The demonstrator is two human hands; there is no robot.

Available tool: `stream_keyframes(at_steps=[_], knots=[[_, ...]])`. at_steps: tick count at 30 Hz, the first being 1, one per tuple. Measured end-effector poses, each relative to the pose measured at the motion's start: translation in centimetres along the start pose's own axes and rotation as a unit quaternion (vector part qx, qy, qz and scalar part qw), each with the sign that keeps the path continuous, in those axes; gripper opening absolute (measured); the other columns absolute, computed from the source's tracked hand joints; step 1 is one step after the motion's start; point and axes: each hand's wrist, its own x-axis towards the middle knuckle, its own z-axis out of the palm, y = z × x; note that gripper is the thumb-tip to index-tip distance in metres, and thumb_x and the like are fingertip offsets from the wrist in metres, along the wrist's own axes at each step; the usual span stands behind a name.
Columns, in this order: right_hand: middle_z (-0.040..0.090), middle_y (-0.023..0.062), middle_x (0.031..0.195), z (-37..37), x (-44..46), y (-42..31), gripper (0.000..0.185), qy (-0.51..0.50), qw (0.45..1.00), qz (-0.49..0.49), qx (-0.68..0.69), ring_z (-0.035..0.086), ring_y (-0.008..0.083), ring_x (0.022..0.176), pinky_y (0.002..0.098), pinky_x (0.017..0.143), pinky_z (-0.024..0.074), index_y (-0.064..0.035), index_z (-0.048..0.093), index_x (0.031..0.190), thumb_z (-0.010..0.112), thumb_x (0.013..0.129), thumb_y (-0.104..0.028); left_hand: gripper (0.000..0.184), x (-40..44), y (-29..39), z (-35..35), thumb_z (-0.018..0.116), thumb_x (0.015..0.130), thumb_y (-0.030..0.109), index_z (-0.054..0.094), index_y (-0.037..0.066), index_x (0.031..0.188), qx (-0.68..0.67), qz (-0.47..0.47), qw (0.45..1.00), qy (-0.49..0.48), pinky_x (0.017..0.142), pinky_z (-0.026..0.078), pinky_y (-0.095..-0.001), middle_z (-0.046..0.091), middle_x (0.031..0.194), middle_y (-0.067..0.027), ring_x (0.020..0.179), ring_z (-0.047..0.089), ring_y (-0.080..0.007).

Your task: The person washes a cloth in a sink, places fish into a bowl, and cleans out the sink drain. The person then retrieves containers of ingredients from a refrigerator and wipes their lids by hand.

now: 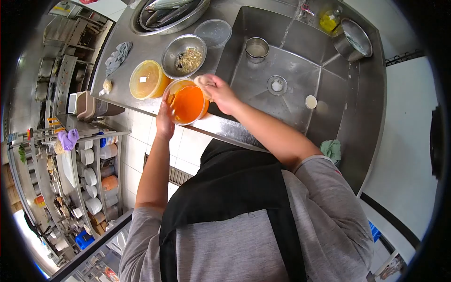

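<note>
A clear round tub with orange contents is held at the counter's front edge, tilted a little. My left hand is wrapped round its left side. At its upper right rim, my right hand is closed on a pale beige cloth that touches the tub. Just left of the tub stands a lidded yellow-orange tub with a small white label. Behind them a steel bowl holds chopped bits, and a clear round lid lies beside that bowl.
To the right is a steel sink with running water, a steel cup, a small white cup and a pot. A large bowl of fish is at the back; a grey cloth lies left.
</note>
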Motion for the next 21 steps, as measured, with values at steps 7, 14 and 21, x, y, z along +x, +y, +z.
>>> stream_keyframes(at_steps=[7,14,21], knots=[[0.056,0.0086,0.11,2.6,-5.3,2.0,0.033,0.102,0.991,-0.043,-0.069,0.054,0.0152,0.1,0.0259,0.089,0.0413,-0.0031,0.048,0.12,0.042,0.088,0.0,0.051,-0.7,-1.5,2.6,0.022,0.1,0.036,0.025,0.005,0.14,-0.083,0.111,0.983,0.124,0.108,0.026,-0.0367,0.03,0.142,-0.0128,0.13,0.031,-0.0248],[0.055,0.0072,0.107,5.7,-8.3,3.9,0.035,0.085,0.995,0.007,-0.057,0.053,0.0124,0.091,0.0254,0.076,0.0452,-0.0067,0.046,0.121,0.039,0.087,0.003,0.062,-4.9,-2.0,7.2,0.029,0.097,0.046,0.016,0.005,0.142,-0.155,0.018,0.96,0.234,0.106,0.026,-0.0358,0.03,0.141,-0.0142,0.128,0.033,-0.0251],[0.052,0.0083,0.112,4.3,-3.5,1.8,0.031,0.161,0.976,-0.043,-0.141,0.052,0.0149,0.098,0.0269,0.085,0.0433,-0.004,0.04,0.123,0.041,0.092,-0.004,0.059,0.8,0.3,-0.7,0.02,0.097,0.046,0.038,0.0,0.13,-0.06,0.114,0.982,0.135,0.105,0.029,-0.0335,0.043,0.134,-0.0128,0.126,0.038,-0.0214]])
